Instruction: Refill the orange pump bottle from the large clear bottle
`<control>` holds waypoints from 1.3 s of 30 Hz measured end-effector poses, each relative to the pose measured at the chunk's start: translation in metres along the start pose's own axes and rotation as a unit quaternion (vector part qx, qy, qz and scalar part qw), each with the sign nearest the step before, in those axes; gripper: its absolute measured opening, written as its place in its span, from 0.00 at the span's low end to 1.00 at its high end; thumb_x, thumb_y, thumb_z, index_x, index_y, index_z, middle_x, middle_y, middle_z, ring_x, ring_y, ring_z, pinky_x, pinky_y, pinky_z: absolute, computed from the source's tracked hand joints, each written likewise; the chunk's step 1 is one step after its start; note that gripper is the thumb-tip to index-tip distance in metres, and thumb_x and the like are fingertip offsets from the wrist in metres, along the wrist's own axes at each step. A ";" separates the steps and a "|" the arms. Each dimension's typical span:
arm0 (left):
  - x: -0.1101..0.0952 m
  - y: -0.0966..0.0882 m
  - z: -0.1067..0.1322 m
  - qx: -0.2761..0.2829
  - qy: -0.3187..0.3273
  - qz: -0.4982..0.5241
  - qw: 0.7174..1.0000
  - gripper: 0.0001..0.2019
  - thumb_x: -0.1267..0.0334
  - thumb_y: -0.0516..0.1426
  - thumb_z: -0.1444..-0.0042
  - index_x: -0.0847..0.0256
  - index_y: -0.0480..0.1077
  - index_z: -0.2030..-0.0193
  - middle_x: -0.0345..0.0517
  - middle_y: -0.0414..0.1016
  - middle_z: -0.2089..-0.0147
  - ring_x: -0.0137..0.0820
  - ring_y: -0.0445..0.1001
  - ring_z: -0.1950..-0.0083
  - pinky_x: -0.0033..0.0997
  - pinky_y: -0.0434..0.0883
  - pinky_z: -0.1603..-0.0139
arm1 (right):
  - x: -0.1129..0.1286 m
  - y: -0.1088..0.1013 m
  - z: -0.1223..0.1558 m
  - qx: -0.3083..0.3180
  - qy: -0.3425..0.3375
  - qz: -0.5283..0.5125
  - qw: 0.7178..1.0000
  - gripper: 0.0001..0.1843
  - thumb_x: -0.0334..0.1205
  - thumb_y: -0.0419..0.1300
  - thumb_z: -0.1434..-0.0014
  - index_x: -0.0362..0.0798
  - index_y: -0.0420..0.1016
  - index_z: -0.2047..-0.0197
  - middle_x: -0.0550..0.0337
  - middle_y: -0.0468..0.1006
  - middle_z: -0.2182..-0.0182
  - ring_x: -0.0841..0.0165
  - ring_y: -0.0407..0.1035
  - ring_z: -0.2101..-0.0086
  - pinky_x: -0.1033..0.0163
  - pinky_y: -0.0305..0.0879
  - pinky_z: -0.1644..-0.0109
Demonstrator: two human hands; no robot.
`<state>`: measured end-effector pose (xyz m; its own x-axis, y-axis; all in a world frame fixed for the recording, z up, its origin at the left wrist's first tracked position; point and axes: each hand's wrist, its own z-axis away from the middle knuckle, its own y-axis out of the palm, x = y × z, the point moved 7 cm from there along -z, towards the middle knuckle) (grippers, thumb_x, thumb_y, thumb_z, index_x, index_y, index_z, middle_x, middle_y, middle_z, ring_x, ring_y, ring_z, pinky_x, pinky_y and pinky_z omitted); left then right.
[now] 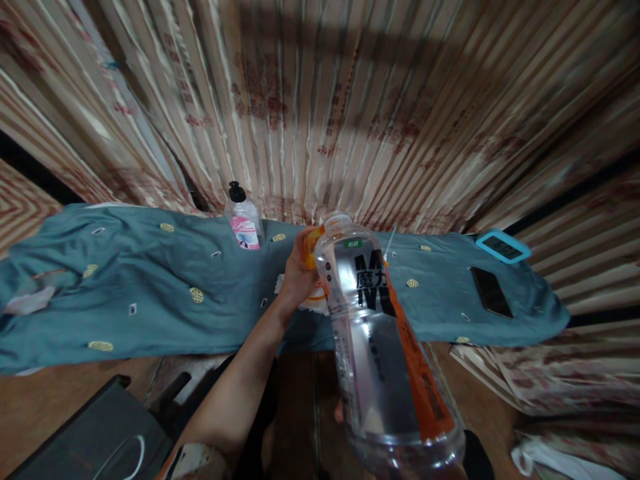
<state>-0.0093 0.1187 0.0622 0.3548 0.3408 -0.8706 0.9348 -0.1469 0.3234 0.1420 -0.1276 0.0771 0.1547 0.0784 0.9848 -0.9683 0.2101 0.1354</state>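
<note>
A large clear plastic bottle with a silver and orange label is held up close to me. It is uncapped and tilted, its neck pointing away toward the table. Only a fingertip of my right hand shows at the bottle's lower left side; the rest is hidden behind the bottle. My left hand is wrapped round a small orange-yellow object, right beside the bottle's neck. I cannot make out exactly what that object is. Under my left wrist lies a white item with an orange ring, partly covered.
A green patterned cloth covers the table. At the back left stands a pump bottle with a pink label. To the right are a blue digital clock and a black phone. Striped curtains hang behind.
</note>
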 end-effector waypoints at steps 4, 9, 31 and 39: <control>0.001 -0.001 0.000 0.004 -0.003 0.001 1.000 0.35 0.58 0.79 0.59 0.50 0.72 0.44 0.45 0.83 0.44 0.43 0.82 0.45 0.45 0.77 0.39 | 0.000 -0.007 0.000 -0.025 -0.021 -0.011 0.999 0.32 0.61 0.64 0.25 0.49 0.71 0.30 0.45 0.76 0.43 0.56 0.77 0.51 0.51 0.81 0.53; 0.009 -0.001 0.000 0.004 -0.006 0.015 1.000 0.35 0.55 0.77 0.55 0.51 0.71 0.42 0.44 0.82 0.42 0.41 0.81 0.42 0.43 0.75 0.35 | 0.000 -0.010 0.002 -0.023 -0.016 -0.018 0.999 0.33 0.62 0.65 0.26 0.49 0.70 0.29 0.46 0.77 0.44 0.56 0.77 0.53 0.53 0.81 0.56; -0.002 0.001 0.000 -0.014 -0.013 -0.007 1.000 0.35 0.55 0.79 0.60 0.52 0.72 0.46 0.48 0.84 0.44 0.47 0.82 0.45 0.50 0.77 0.39 | 0.003 0.000 -0.002 0.022 -0.028 -0.153 0.988 0.33 0.61 0.66 0.26 0.47 0.72 0.30 0.46 0.79 0.46 0.59 0.79 0.55 0.53 0.83 0.55; 0.004 0.000 0.000 -0.005 -0.008 -0.003 1.000 0.36 0.58 0.79 0.59 0.53 0.71 0.44 0.48 0.83 0.44 0.45 0.81 0.45 0.48 0.77 0.39 | -0.002 -0.001 0.001 0.028 -0.038 -0.164 0.985 0.33 0.61 0.66 0.25 0.47 0.72 0.30 0.46 0.79 0.45 0.57 0.79 0.53 0.51 0.83 0.53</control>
<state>-0.0076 0.1204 0.0587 0.3491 0.3268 -0.8782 0.9370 -0.1349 0.3222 0.1420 -0.1292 0.0753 0.4477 -0.0577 0.8923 -0.8783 0.1586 0.4509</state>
